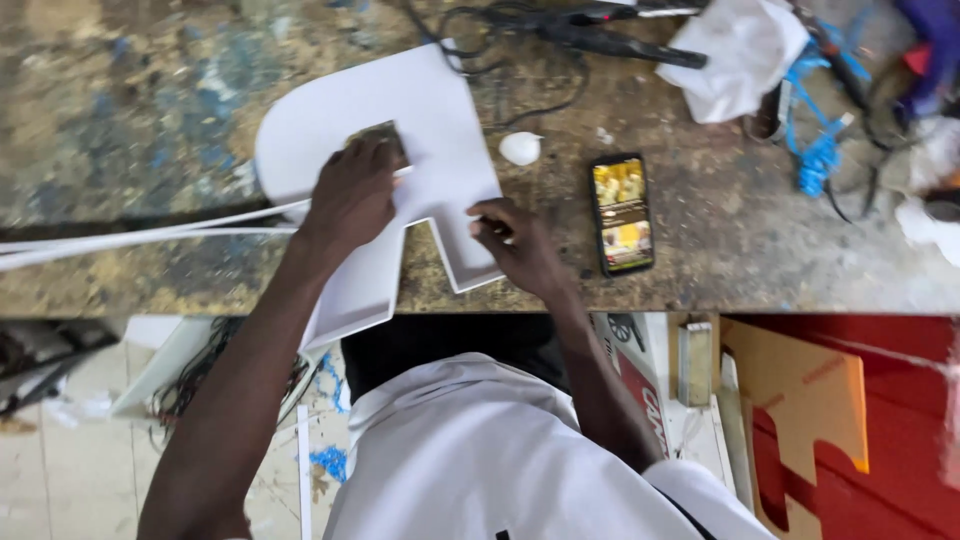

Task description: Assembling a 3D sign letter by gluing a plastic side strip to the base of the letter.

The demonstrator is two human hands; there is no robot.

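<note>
Head view, your hands:
Left hand [352,195]: pressed flat on the white letter-shaped board [440,120], fingers curled over the small brown block [378,138] that sits on the board; looks like you hold the block, grip not fully visible.
Right hand [520,245]: at the lower leg of the board, near the bench edge; fingers [492,225] pinched narrow on something small against the board face, too small to tell what.
White letter-shaped board: lies flat on the bench [150,100], rounded end to the left, two legs pointing toward you; the left leg hangs over the bench edge.
White strips [150,235]: thin, long, run from the left frame edge to the board under your left wrist; touching the board's side as far as you can see.

Head view, rest of bench:
Phone [623,213]: just right of your right hand, lying flat, screen lit.
White lump [520,148]: small, beside the board's right edge, apart from it.
White cloth [740,55]: top right, crumpled.
Black tool with cable [600,38]: at the far edge, above the board.
Blue cord [820,150]: tangled, far right.

Head view, below bench:
Brown cut-out panel [800,390]: leans against a red surface, lower right.
</note>
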